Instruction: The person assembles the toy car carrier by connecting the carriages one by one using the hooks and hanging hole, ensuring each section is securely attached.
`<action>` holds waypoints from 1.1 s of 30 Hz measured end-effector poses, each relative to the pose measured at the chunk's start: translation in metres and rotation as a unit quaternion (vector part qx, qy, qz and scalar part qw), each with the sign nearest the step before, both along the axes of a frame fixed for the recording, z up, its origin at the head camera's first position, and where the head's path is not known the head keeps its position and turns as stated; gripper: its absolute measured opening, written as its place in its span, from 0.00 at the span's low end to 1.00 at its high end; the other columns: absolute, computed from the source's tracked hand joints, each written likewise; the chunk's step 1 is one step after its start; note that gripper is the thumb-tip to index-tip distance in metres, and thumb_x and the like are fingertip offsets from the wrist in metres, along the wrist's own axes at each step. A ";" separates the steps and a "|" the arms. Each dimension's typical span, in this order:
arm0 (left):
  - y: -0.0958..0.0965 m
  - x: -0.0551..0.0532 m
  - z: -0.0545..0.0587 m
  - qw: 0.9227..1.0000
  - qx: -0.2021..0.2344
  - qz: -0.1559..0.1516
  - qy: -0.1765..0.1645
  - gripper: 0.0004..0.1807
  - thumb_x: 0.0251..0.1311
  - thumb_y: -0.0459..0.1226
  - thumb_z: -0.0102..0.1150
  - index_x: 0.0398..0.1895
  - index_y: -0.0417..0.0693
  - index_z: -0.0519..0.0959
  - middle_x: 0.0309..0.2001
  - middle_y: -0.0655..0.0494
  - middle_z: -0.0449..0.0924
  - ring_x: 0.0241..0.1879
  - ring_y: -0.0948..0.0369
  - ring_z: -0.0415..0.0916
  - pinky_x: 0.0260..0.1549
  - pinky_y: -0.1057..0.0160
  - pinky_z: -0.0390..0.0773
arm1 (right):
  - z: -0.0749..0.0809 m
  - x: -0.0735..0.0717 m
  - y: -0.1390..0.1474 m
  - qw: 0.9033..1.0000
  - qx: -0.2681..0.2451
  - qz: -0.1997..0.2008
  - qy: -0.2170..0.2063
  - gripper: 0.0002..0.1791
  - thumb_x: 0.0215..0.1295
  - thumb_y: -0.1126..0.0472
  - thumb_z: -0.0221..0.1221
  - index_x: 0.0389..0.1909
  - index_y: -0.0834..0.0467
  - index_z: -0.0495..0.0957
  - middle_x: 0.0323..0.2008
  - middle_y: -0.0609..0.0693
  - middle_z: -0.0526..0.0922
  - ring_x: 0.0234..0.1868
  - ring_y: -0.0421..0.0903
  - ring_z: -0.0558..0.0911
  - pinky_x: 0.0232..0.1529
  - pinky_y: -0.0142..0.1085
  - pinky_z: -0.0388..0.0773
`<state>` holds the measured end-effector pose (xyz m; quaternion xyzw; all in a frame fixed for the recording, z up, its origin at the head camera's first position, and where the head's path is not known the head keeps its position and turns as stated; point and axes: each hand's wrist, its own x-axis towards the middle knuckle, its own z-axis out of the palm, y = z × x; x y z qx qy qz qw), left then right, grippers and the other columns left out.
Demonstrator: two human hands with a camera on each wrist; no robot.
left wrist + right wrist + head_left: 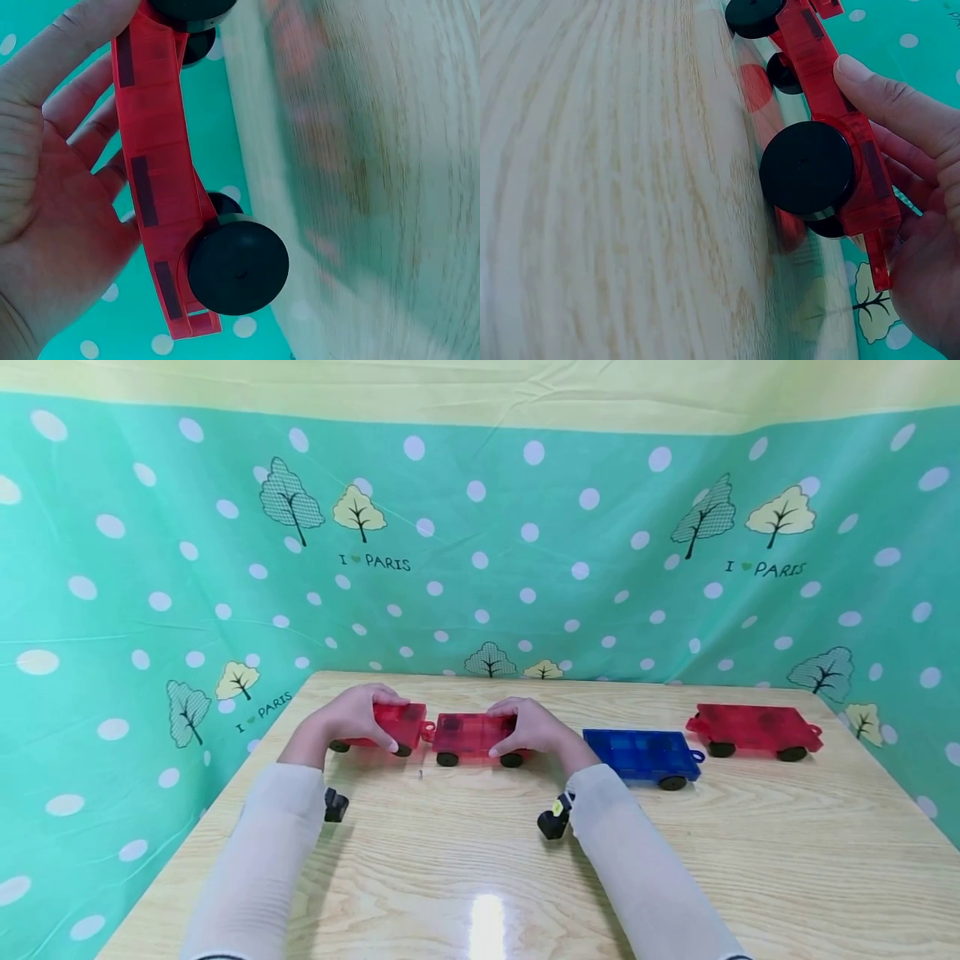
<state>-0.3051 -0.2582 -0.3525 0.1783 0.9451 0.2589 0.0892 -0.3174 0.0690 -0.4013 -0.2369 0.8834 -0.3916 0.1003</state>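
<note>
My left hand (358, 714) grips a translucent red toy wagon (403, 722) with black wheels, thumb on the near side and fingers over the far side. Just to its right, my right hand (531, 727) holds a second red wagon (467, 733) by its right part in the same way. The two wagons stand end to end, and the coupling loop (428, 731) lies between them; whether it is hooked is too small to tell. In the left wrist view, dark strips line the side of the left wagon (154, 135). Black wheels (808, 166) show under the other wagon in the right wrist view.
A blue wagon (637, 754) stands right of my right hand, its left end partly behind the forearm. Farther right is another red wagon (757, 728). All are on a wooden table (450, 852), with a green dotted cloth (480, 527) hanging behind.
</note>
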 end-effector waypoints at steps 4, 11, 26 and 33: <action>-0.001 -0.001 0.001 1.000 -0.008 0.005 -0.001 0.46 0.34 0.44 0.83 0.63 0.47 0.76 0.62 0.42 0.71 0.61 0.44 0.64 0.54 0.46 0.74 | 0.000 0.000 0.001 1.000 -0.002 0.001 0.000 0.36 0.46 0.57 0.77 0.60 0.55 0.78 0.61 0.49 0.76 0.65 0.50 0.68 0.66 0.44 0.66; -0.006 -0.003 -0.004 1.000 -0.012 0.013 -0.012 0.45 0.34 0.43 0.83 0.63 0.47 0.77 0.60 0.43 0.72 0.58 0.45 0.66 0.49 0.49 0.78 | 0.001 0.001 0.002 1.000 -0.003 0.005 0.003 0.36 0.46 0.58 0.77 0.60 0.55 0.78 0.60 0.49 0.76 0.65 0.51 0.68 0.66 0.44 0.65; -0.009 -0.009 -0.021 0.999 -0.007 0.020 -0.044 0.44 0.36 0.41 0.83 0.64 0.50 0.76 0.61 0.45 0.71 0.60 0.46 0.65 0.54 0.49 0.74 | 0.001 0.001 0.002 1.000 0.004 0.000 -0.003 0.36 0.46 0.57 0.77 0.60 0.54 0.78 0.61 0.49 0.76 0.65 0.50 0.68 0.65 0.44 0.67; -0.014 -0.009 -0.027 0.998 0.017 0.019 -0.053 0.45 0.36 0.42 0.83 0.65 0.51 0.75 0.63 0.44 0.70 0.61 0.45 0.63 0.56 0.48 0.73 | 0.001 0.003 0.003 1.000 0.002 0.005 0.004 0.36 0.46 0.56 0.77 0.60 0.55 0.78 0.60 0.49 0.76 0.65 0.50 0.68 0.65 0.44 0.66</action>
